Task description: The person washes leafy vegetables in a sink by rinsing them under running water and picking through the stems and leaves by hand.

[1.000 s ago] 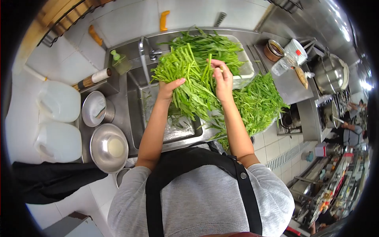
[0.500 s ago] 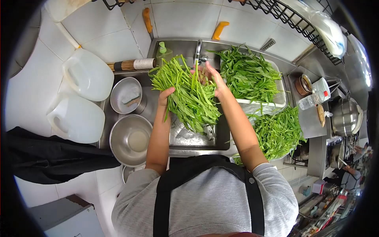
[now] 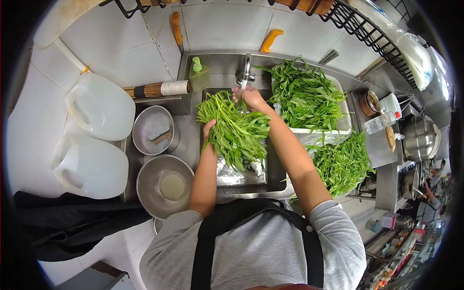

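Observation:
A large bunch of long-stemmed leafy greens (image 3: 234, 133) is held over the sink basin (image 3: 276, 164), stems toward the tap and leaves toward me. My left hand (image 3: 209, 129) grips it from the left side, its fingers mostly hidden behind the leaves. By the stem ends, my right hand (image 3: 251, 99) is just below the tap (image 3: 247, 70), at a pale stream of water. Its fingers are curled, and what they hold, if anything, I cannot make out.
A white basket (image 3: 344, 126) heaped with greens stands right of the basin, with another pile of greens (image 3: 340, 164) nearer me. On the left are two steel bowls (image 3: 145, 181), two plastic jugs (image 3: 92, 166), a stick brush (image 3: 152, 90) and a soap bottle (image 3: 199, 79).
The bunch has come down lower over the basin. My right hand has left the bunch's right side and curled its fingers under the tap, where a stream now shows.

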{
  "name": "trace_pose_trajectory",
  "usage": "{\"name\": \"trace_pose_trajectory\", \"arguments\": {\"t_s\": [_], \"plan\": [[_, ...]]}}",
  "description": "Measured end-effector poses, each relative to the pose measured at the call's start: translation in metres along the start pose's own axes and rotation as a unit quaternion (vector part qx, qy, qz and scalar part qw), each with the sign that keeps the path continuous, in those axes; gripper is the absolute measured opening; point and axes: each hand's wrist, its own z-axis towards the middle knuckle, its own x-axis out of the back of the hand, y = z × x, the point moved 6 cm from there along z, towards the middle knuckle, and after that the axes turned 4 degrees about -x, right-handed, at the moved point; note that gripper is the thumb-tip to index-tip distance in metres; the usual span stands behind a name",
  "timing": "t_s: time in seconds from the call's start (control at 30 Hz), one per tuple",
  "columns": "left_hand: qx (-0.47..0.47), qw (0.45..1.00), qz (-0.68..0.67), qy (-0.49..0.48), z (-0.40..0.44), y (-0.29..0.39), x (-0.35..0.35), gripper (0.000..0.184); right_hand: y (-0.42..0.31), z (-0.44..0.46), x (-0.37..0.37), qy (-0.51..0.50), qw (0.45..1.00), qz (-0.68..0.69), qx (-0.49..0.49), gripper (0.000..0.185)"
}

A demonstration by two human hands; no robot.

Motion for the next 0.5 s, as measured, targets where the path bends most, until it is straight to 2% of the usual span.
{"name": "trace_pose_trajectory", "arguments": {"t_s": [0.03,0.07,0.13,0.17,0.2,0.27,0.3,0.33,0.4,0.43,0.5], "plan": [[-0.019,0.998,0.013,0.061,-0.001,-0.003,-0.003,0.047,-0.005,0.002,0.001,0.009,0.999,-0.047,0.005,0.012],[-0.019,0.998,0.011,0.061,0.004,-0.009,0.003,0.047,-0.009,0.001,0.005,0.009,0.999,-0.049,0.004,0.012],[-0.005,0.987,0.024,0.161,0.014,-0.018,0.028,0.045,-0.018,-0.001,0.012,0.013,0.975,-0.223,0.012,0.015],[-0.016,0.982,0.030,0.186,0.018,-0.022,0.033,0.044,-0.018,0.000,0.018,0.063,0.952,-0.299,-0.006,0.018],[-0.015,0.982,0.028,0.185,0.023,-0.023,0.036,0.044,-0.018,0.000,0.019,0.065,0.952,-0.301,-0.007,0.018],[-0.010,0.995,0.017,0.093,0.035,-0.026,0.024,0.045,-0.017,0.001,0.036,0.181,0.851,-0.493,-0.009,0.024],[-0.003,0.999,-0.005,0.052,0.036,-0.028,0.020,0.045,-0.004,0.005,0.041,0.152,0.884,-0.435,-0.073,0.027],[-0.001,0.999,-0.007,0.051,0.037,-0.029,0.015,0.045,-0.005,0.005,0.041,0.154,0.884,-0.436,-0.074,0.027],[-0.003,1.000,-0.014,-0.009,0.036,-0.029,-0.002,0.047,0.017,0.002,0.031,0.056,0.951,-0.242,-0.187,0.024],[-0.021,0.996,-0.045,-0.070,0.036,-0.030,-0.019,0.049,0.018,-0.001,0.030,0.056,0.951,-0.241,-0.187,0.024],[-0.025,0.995,-0.046,-0.084,0.026,-0.031,-0.036,0.047,0.020,-0.010,0.022,0.045,0.951,-0.217,-0.214,0.024]]}}
